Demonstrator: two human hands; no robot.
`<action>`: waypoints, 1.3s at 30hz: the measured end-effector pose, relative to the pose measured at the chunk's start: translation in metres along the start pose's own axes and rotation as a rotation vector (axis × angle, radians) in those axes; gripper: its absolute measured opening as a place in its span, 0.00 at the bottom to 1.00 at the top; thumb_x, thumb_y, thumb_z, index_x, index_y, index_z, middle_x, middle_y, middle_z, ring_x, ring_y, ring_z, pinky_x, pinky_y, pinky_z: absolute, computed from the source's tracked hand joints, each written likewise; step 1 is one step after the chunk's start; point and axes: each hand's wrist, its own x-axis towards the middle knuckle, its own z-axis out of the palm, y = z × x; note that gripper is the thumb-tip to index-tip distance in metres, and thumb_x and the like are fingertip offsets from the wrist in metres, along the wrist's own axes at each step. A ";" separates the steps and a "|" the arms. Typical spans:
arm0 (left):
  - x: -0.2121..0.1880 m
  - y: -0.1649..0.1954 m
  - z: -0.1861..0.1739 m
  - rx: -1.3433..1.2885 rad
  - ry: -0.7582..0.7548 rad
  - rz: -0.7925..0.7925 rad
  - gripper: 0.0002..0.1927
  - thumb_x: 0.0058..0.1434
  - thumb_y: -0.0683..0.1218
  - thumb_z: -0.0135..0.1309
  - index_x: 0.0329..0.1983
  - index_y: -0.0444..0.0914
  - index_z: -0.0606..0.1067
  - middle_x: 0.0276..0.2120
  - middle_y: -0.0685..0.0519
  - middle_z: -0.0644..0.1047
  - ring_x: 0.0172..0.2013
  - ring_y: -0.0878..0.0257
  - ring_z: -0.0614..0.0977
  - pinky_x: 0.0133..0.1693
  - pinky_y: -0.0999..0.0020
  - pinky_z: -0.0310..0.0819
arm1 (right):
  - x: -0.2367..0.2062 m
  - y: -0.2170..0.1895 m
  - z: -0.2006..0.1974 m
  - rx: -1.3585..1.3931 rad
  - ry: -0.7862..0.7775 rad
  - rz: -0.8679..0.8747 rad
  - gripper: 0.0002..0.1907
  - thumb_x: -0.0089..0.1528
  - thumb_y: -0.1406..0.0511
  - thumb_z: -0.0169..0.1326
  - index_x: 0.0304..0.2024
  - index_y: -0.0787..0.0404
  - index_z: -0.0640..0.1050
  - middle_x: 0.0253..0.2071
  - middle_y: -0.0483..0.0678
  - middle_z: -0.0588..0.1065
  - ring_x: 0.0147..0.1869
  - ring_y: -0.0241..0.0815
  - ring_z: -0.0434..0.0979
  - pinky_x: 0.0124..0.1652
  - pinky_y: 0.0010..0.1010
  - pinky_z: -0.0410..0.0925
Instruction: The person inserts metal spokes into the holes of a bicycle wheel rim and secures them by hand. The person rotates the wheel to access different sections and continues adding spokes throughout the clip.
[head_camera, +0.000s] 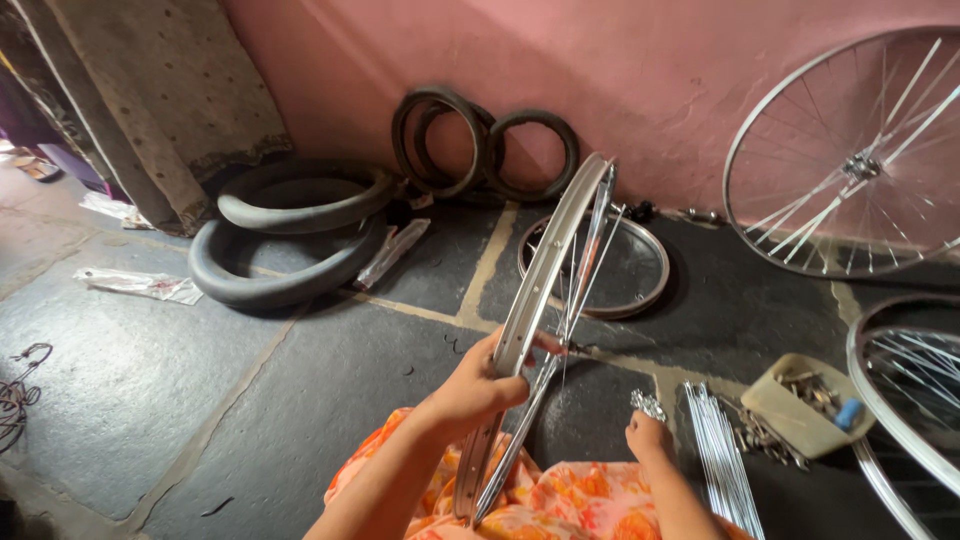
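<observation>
Left hand (480, 385) is wrapped round a bare silver wheel rim (540, 290), fingers curled over its edge abt midway up; right hand (648, 435) sits lower, off to the right, closed on a small cluster of shiny bits, prob. spoke nipples (648, 404), tho too small to be sure. The rim stands edge-on to the person, long axis running from the lap up and away twd the pink wall (620, 80), tilted a little to the right at the top; a few loose spokes (580, 270) hang inside it. So the rim lies directly in front, the left hand on it, the right hand apart from it and just beside the spoke bundle (722, 450) lying on the stone floor (130, 370). Near that bundle, a beige tray (790, 420) w/ small hardware. Orange floral cloth (560, 505) covers the lap. Further off: another bare rim (640, 270) flat on the floor, black tyres (290, 230) stacked left, more tyres leaning at the wall, a built wheel (860, 160) propped right, and part of another wheel (900, 400) at the right edge.
</observation>
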 end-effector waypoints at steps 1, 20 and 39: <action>0.001 -0.001 0.001 -0.041 -0.008 -0.010 0.30 0.48 0.33 0.47 0.56 0.41 0.75 0.39 0.56 0.66 0.29 0.73 0.67 0.29 0.78 0.61 | -0.004 -0.001 -0.002 0.019 0.003 0.021 0.07 0.58 0.58 0.58 0.35 0.52 0.80 0.35 0.52 0.81 0.43 0.58 0.81 0.43 0.45 0.74; 0.030 0.003 0.024 -0.011 0.072 0.030 0.25 0.48 0.35 0.51 0.52 0.41 0.72 0.37 0.59 0.76 0.27 0.72 0.72 0.28 0.76 0.67 | -0.075 -0.003 -0.035 1.180 -0.326 0.048 0.05 0.65 0.69 0.54 0.41 0.65 0.79 0.38 0.52 0.80 0.40 0.42 0.80 0.43 0.32 0.76; 0.043 -0.059 0.036 -0.014 -0.062 0.310 0.23 0.67 0.54 0.44 0.60 0.40 0.71 0.47 0.60 0.78 0.49 0.72 0.77 0.53 0.73 0.71 | -0.190 -0.034 -0.061 1.251 -0.206 -0.627 0.07 0.58 0.73 0.64 0.39 0.63 0.85 0.36 0.47 0.77 0.31 0.35 0.79 0.30 0.25 0.73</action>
